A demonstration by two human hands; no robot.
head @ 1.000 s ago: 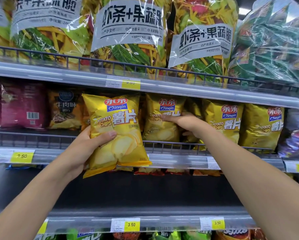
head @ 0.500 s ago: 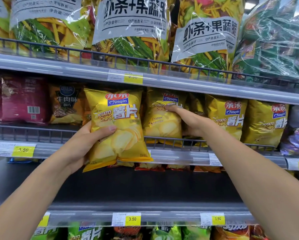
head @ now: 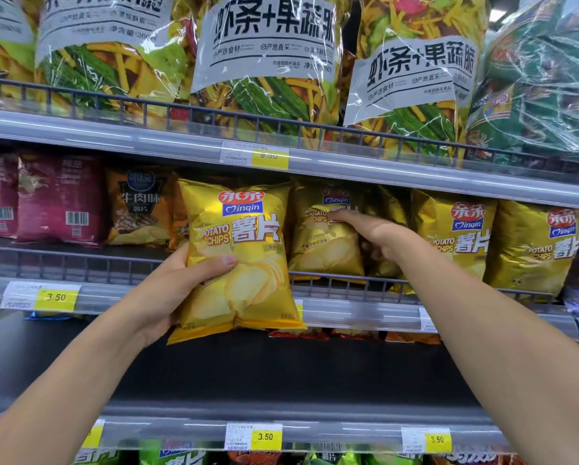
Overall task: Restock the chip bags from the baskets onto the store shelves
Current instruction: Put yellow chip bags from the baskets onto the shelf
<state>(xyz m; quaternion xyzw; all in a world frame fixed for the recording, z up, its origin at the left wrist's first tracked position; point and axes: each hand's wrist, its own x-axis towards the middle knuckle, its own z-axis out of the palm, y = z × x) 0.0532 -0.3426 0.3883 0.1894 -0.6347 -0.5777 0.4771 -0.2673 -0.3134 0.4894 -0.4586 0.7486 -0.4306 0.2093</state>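
Observation:
My left hand (head: 177,290) grips a yellow potato chip bag (head: 241,250) by its lower left side and holds it upright in front of the middle shelf (head: 365,310). My right hand (head: 378,236) reaches over the shelf's wire rail. Its fingers rest on the upper front of a second yellow chip bag (head: 325,243) that stands on the shelf, with the thumb side behind the bag's right edge. Two more yellow bags (head: 455,236) stand to the right of that hand.
Brown beef-flavour bags (head: 140,209) and dark red bags (head: 60,199) fill the shelf's left part. Large clear snack bags (head: 268,62) stand on the top shelf behind a wire rail. Yellow price tags (head: 56,297) line the shelf edges. Green bags (head: 167,456) show at the bottom.
The view has tilted down a little. My right hand has slid up the shelved bag's front and pushed it back. The left hand has raised its bag slightly toward the shelf.

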